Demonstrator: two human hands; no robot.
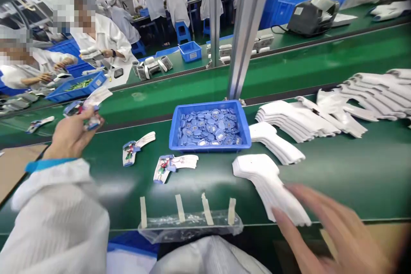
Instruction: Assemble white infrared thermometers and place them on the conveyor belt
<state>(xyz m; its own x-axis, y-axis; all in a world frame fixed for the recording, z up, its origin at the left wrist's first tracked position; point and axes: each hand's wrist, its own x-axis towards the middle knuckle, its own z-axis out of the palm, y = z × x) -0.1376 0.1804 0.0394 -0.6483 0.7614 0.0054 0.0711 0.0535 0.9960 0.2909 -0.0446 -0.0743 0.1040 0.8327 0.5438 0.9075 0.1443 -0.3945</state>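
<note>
"What's taking up most of the view?"

"A green conveyor bench (337, 188) is running across the frame, an aluminium post (247, 30) is rising behind it, and co-workers (99, 34) are sitting at a farther bench (170, 68) in the upper left."

"And on the near bench?"

"A blue plastic tray (208, 105) is sitting near the centre, holding a heap of round blue discs (208, 126). Stacks of white L-shaped pieces (295, 120) are fanning out to its right and running off the right edge. Two loose assemblies (135, 147) are lying just below and left of the tray, and a clear plastic bag (189, 224) is taped along the near edge with paper strips (180, 207)."

"What are the hands doing?"

"The left hand (72, 132) is closing its grip on a white-and-blue assembly (81, 109) above the bench, and its fingers are hiding part of that assembly."

"And the right hand?"

"The right hand (327, 231) is blurring at the lower right, cut off by the frame. Its grip is looking open, with the fingers spread just beside the nearest white stack (269, 188), but I can't tell whether they're touching it."

"Anything else hard to read?"

"The markings on the discs are too small to make out, and the white sleeve (54, 218) is covering the lower left."
</note>
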